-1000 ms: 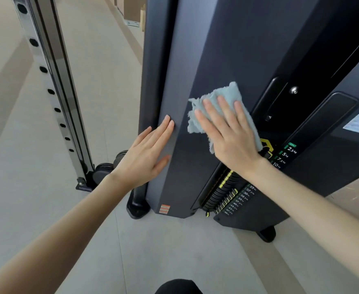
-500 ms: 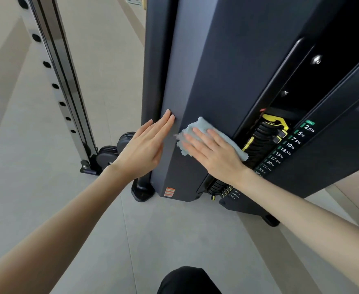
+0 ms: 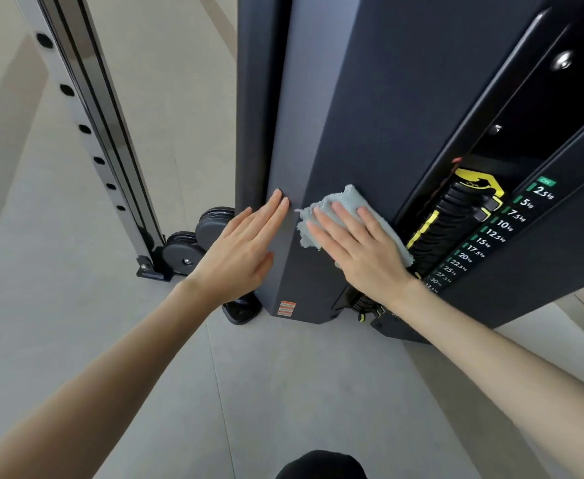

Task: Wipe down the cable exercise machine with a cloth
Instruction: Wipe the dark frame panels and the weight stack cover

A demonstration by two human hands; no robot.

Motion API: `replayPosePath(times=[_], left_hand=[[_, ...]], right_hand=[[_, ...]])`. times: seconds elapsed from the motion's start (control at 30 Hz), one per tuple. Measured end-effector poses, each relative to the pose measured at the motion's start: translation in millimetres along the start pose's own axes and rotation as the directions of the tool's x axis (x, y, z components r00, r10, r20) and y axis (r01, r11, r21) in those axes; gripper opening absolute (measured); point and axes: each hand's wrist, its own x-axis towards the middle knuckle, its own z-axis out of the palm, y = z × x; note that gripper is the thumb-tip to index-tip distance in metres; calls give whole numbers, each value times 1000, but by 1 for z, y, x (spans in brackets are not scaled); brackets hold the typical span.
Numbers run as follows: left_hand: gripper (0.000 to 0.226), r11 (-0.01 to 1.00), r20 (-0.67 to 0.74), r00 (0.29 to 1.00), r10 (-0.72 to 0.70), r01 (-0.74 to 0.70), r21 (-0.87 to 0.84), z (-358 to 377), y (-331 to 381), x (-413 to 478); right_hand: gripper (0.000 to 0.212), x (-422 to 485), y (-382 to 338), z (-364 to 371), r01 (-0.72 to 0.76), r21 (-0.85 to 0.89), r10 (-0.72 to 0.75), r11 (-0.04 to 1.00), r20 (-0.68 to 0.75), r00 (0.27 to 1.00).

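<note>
The cloth is pressed flat against the machine under the right hand, fingers straight and spread, just left of the weight stack. The left hand is laid open on the machine's corner edge, farther left of the stack, with nothing held. The machine's long axis is upright, so most of its face lies above the stack-level hands; the right hand is judged better placed for the upward stroke.

pale blue cloth flat against dark machine panel
</note>
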Motion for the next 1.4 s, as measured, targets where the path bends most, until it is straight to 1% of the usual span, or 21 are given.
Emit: replayPosePath(times=[0.03,0.1,0.17,0.23,0.33,0.4,0.47,0.53,0.63,0.7,0.77,0.9,0.97,1.07,1.17,1.23,1.3,1.33,1.4], left_hand=[[85,1000,5,1000,-8,8,-4,1,0,0],[85,999,3,1000,-24,24,-23,4,3,-1],[85,999,3,999,-33,33,-33,7,5,-1],[85,999,3,1000,-21,21,-30,6,4,-1],[83,1000,7,1000,1,-1,-13,0,-2,-1],[82,1000,7,1000,9,-9,-5,-2,-4,0],[81,1000,6,1000,18,-18,2,-2,-7,0],[80,1000,-3,1000,25,-25,-4,-1,-7,0],[76,999,-23,999,36,-37,-20,0,-5,0],[72,998,-43,998,56,-56,-12,-3,-6,1],[68,996,-64,994,92,-91,12,-9,-9,2],[65,972,-66,978,200,-190,136,-37,-12,15],[64,930,-55,954,295,-273,246,-52,-12,23],[75,837,-45,906,421,-368,405,-65,-17,35],[78,734,-59,836,546,-443,516,-76,-28,52],[79,711,-96,804,587,-454,537,-91,-31,67],[80,711,-137,778,614,-468,525,-109,-30,82],[78,705,-156,758,633,-482,521,-118,-27,89],[67,675,-191,700,688,-521,523,-138,-18,102]], right_hand=[[46,9,8,-3,-82,20,83,996,-54,995],[49,26,18,-6,-239,41,242,970,-127,962],[49,33,6,-4,-325,65,331,944,-142,933],[52,25,-20,4,-340,75,346,938,-111,932],[55,10,-53,14,-350,113,353,930,-10,935],[52,9,-56,12,-373,156,372,915,34,928],[49,12,-47,6,-405,190,406,894,39,913],[49,19,-39,4,-489,206,502,847,-8,865],[56,35,-49,12,-629,184,649,755,-74,758],[51,45,-63,17,-698,192,721,690,-100,686],[49,52,-73,19,-750,229,780,621,-92,619],[65,62,-83,16,-800,264,836,539,-53,546],[68,64,-83,9,-813,275,846,513,1,534],[72,59,-85,2,-813,249,832,526,49,553],[70,68,-81,-2,-841,231,856,490,56,514],[64,86,-69,-9,-876,228,895,425,39,444],[59,108,-53,-17,-907,271,941,322,10,337],[58,120,-46,-21,-917,309,964,254,-5,265],[54,145,-32,-28,-910,405,996,86,-13,89]])
